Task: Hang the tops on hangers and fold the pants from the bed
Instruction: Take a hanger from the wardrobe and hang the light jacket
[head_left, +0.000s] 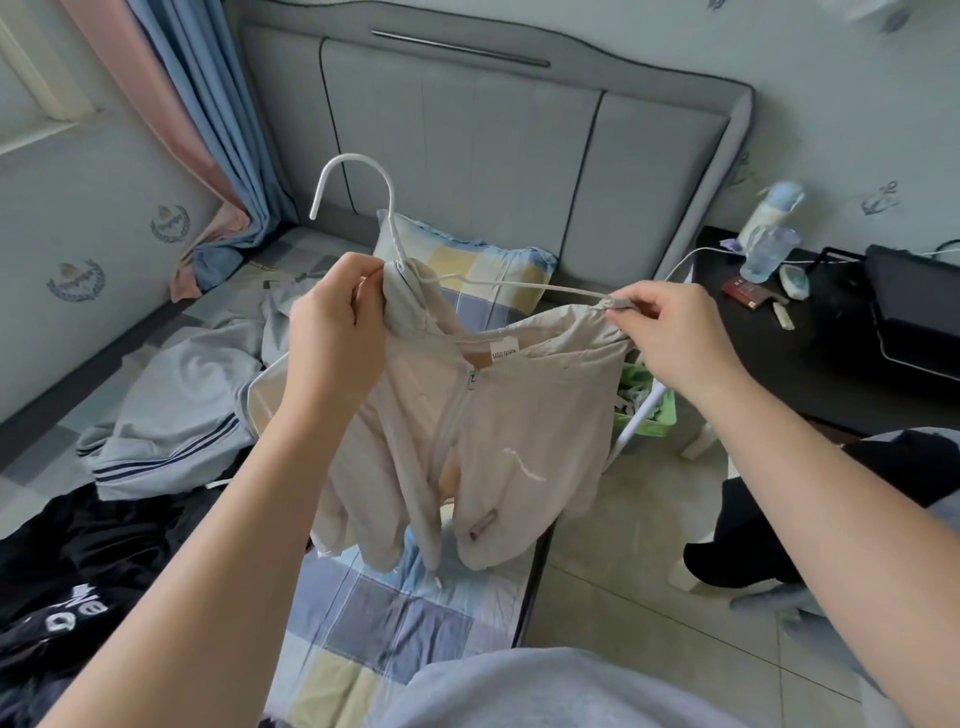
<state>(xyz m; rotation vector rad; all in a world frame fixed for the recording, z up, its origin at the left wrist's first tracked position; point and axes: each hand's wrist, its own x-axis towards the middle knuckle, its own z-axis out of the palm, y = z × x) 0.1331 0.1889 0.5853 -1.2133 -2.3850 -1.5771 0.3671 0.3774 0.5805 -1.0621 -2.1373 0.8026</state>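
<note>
Both hands, left hand (337, 317) and right hand (670, 332), pinching beige zip top (467, 415) onto white hanger (358, 208); grey (171, 415) and black garments (78, 561) on bed (395, 613) left.

Beige top (467, 415) w/ hanger (363, 208), both hands

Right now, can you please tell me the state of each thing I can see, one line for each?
Beige jacket: held up over the bed, zipped, partly on the hanger.
White hanger: inside the jacket's neck, hook up and free.
Left hand: shut on the jacket's hood.
Right hand: fingers pinching the jacket's shoulder at the hanger's end.
Grey garment: lying crumpled on the bed.
Black garment: lying unfolded on the bed.
</note>
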